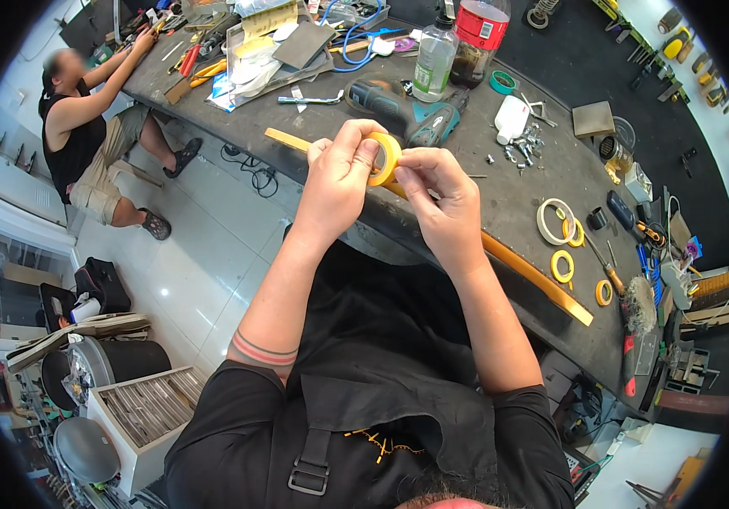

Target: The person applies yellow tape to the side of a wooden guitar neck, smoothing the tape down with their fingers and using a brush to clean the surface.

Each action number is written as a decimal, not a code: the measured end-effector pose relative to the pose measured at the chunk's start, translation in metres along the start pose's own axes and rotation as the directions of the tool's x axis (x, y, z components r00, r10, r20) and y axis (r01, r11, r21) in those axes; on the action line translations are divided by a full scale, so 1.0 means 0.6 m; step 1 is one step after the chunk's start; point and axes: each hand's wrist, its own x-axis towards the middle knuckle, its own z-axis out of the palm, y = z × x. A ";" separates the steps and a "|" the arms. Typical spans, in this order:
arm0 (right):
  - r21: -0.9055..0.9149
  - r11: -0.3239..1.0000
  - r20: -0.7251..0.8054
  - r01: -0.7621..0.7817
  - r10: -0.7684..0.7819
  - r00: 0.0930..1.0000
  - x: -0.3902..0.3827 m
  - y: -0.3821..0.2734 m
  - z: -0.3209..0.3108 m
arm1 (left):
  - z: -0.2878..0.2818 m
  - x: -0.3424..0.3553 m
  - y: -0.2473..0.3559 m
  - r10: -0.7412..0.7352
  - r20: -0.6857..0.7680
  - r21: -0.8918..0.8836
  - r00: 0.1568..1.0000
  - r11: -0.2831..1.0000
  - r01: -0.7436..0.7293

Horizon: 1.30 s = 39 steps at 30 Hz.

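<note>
A roll of yellow masking tape (393, 158) is held upright above the near edge of the workbench. My left hand (336, 180) grips the roll, its thumb over the ring. At the roll's right side, my right hand (447, 197) is closed, with thumb and fingertips pinching at the tape's edge. Whether a loose tape end sits between those fingers is too small to tell. Below both hands a long yellowish wooden strip (527, 270) runs along the bench edge, its middle hidden by my hands.
Behind my hands lie a cordless drill (390, 100), a clear bottle (435, 59) and a red-labelled bottle (476, 38). Rightward are more tape rolls (562, 265), scattered bolts (527, 146) and a brush (639, 307). Another person (84, 136) sits at the bench's far left.
</note>
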 end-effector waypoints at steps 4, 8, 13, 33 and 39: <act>-0.048 0.997 -0.014 -0.055 0.055 0.998 -0.004 -0.003 -0.001 | -0.002 0.002 0.007 0.052 0.012 0.086 0.999 0.995 -0.053; -0.104 0.994 -0.004 -0.015 0.014 1.000 -0.001 -0.017 0.002 | -0.006 0.000 0.010 0.094 0.036 0.150 0.995 0.984 -0.098; -0.191 0.980 0.044 0.051 -0.044 0.998 0.002 -0.017 -0.003 | -0.009 0.000 0.010 0.057 0.071 0.156 0.996 0.985 -0.068; -0.137 0.990 0.056 0.022 -0.014 0.998 0.002 -0.016 -0.008 | -0.016 0.006 0.003 0.029 0.113 0.058 0.993 0.998 -0.036; -0.113 0.990 0.007 0.082 -0.082 0.997 -0.001 -0.002 -0.008 | -0.012 0.004 0.003 0.020 0.080 0.063 0.997 0.998 -0.025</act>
